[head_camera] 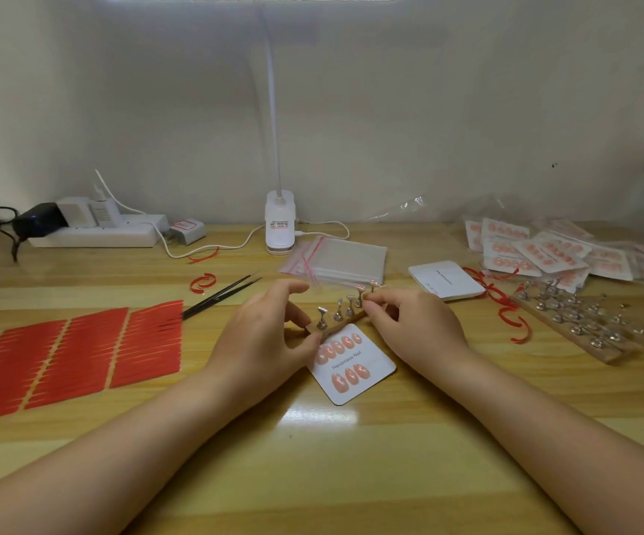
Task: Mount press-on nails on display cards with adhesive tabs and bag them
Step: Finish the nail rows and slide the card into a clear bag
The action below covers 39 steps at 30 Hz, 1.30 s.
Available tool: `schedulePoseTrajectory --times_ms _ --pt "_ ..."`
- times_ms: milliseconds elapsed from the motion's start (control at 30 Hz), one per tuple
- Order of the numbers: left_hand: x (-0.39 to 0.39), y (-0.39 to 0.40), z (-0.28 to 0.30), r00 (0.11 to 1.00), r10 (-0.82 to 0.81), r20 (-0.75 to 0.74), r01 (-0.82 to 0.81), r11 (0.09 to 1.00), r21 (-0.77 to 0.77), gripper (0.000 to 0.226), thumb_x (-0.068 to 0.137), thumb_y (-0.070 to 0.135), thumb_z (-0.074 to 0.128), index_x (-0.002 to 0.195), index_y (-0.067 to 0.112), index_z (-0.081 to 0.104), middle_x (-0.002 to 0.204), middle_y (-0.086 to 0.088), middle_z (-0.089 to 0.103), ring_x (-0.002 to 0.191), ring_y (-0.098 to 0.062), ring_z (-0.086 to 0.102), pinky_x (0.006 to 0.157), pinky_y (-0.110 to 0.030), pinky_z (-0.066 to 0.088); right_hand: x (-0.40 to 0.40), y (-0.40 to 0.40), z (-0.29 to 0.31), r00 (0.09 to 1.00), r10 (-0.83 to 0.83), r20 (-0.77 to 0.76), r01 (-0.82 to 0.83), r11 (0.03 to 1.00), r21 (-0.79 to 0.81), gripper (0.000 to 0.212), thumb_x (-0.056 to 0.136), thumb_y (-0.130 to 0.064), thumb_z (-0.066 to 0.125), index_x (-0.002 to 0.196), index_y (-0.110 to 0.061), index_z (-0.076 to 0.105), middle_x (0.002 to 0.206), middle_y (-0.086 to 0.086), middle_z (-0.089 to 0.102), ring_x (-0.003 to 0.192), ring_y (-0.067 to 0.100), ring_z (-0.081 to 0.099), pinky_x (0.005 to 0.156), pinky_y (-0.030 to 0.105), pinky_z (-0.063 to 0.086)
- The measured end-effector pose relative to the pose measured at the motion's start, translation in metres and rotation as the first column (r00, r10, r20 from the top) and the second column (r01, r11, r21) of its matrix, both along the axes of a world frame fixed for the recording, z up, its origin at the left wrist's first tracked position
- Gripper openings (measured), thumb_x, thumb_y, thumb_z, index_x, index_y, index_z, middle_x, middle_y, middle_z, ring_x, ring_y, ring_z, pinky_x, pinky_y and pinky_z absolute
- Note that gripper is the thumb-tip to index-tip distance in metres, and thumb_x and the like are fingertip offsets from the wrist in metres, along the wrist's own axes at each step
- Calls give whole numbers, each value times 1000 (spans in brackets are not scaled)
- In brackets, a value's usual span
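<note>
On the wooden desk (351, 438), beyond the card (351, 368), we steady the stand (341, 320) with our left hand (270, 341) while our right hand (409, 322) pinches a nail; lift gently.

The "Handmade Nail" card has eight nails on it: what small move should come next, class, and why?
Probably lift the nail under the right hand off its metal stand and press it onto the Handmade Nail card. The top row holds five nails, the bottom only three, with bare space to their right. The left hand steadies the wooden stand strip.
</note>
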State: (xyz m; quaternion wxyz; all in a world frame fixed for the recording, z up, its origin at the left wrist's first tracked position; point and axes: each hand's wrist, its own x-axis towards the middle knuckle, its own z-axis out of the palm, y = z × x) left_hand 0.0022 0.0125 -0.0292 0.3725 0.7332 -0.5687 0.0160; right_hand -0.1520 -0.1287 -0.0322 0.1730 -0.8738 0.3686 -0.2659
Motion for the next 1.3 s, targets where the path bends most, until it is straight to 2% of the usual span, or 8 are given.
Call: schedulePoseTrajectory --times_ms 133,300,433,633,700,867,1100,1300 --pt "-5 3 3 999 -49 19 50 998 -39 58 77 27 78 127 23 50 91 14 64 94 -13 59 85 -39 49 0 -2 -1 999 -8 31 6 998 54 17 90 -40 62 96 -31 76 93 -15 72 82 6 61 67 26 50" --pt "-5 4 3 996 -84 27 85 996 -37 58 76 27 79 126 24 50 91 14 64 92 -13 62 84 -39 52 -1 0 1 995 -15 100 9 998 65 13 85 -35 70 83 -25 77 72 -11 69 70 6 59 65 29 49" --pt "0 0 -2 999 7 43 -3 996 -93 51 79 26 77 122 24 50 89 15 65 89 -6 59 75 -23 46 -2 5 1 994 10 107 -5 999 -49 15 88 -30 66 83 -20 76 62 -7 63 63 11 56 58 29 44" --pt "17 -5 -6 976 129 -173 -134 991 -14 42 85 25 73 121 25 50 95 14 68 89 -1 61 82 -27 50 0 12 4 954 76 291 -62 997 -55 8 86 -14 65 83 -10 71 69 -2 63 67 13 57 63 33 49" --pt "19 -7 -7 974 136 -183 -138 990 -3 43 86 23 73 123 23 51 97 14 69 90 -1 62 85 -28 51 1 15 5 936 79 342 -76 997 -21 6 85 -12 65 83 -11 70 70 -5 65 68 10 60 64 27 51" --pt "10 -5 -5 994 101 -26 -105 973 -204 43 87 18 70 125 20 51 110 10 62 105 -10 54 91 -31 45 3 22 4 883 101 458 -146 987 63 10 84 -9 70 87 -18 73 71 -9 68 69 3 63 61 10 48" --pt "-6 2 0 981 -131 141 172 927 -333 47 84 17 74 126 9 55 114 1 67 106 -17 62 92 -31 46 4 31 1 836 265 480 -270 961 -61 12 82 -6 74 91 -14 77 78 -4 72 72 10 66 69 29 55" --pt "-7 2 2 969 -176 172 228 902 -366 46 80 18 78 119 5 58 103 3 69 96 -21 67 84 -48 52 5 32 -1 801 390 455 -351 920 -172 11 80 -3 76 89 -9 77 82 0 73 74 13 67 66 33 56"
